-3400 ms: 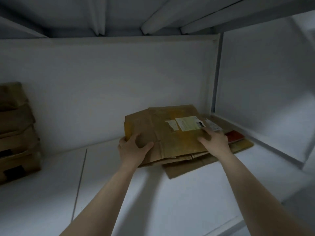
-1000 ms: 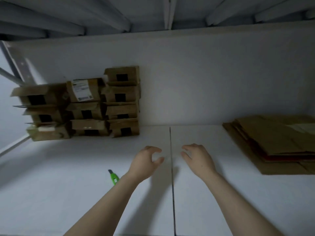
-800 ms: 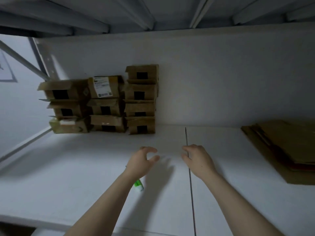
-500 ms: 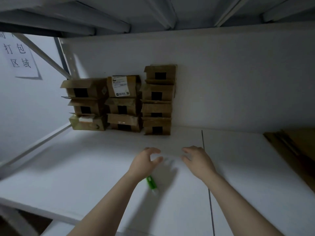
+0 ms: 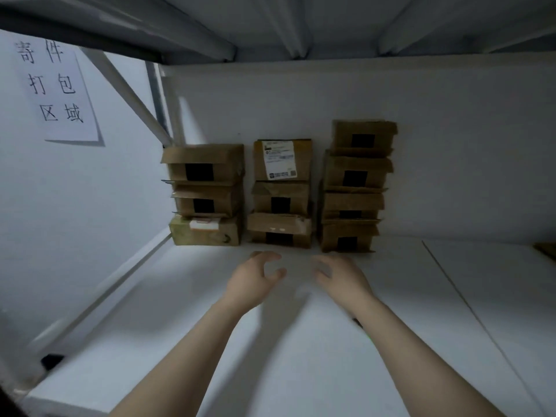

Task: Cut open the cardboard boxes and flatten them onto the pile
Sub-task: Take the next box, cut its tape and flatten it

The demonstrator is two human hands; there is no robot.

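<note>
Paper sign [image 5: 57,88] with 6 printed characters on the left wall [image 5: 75,221].

- Brown cardboard boxes [image 5: 281,197]: ten small closed cartons in three stacks, set side by side on the white shelf [image 5: 301,341] against its back wall [image 5: 451,145]. The ends face outward, and most bear a black rectangular patch.
- Left stack [image 5: 206,201]: three boxes. The lowest is greenish-tan with a white label near its top edge.
- Middle stack [image 5: 279,230]: three boxes. The top one carries a white printed shipping label on its face.
- Right stack [image 5: 358,173]: four boxes, the tallest column, just beside the middle stack with a narrow gap between.
- Flat brown cardboard corner [image 5: 547,250]: visible only at the shelf's right edge, well apart from the stacks.
</note>
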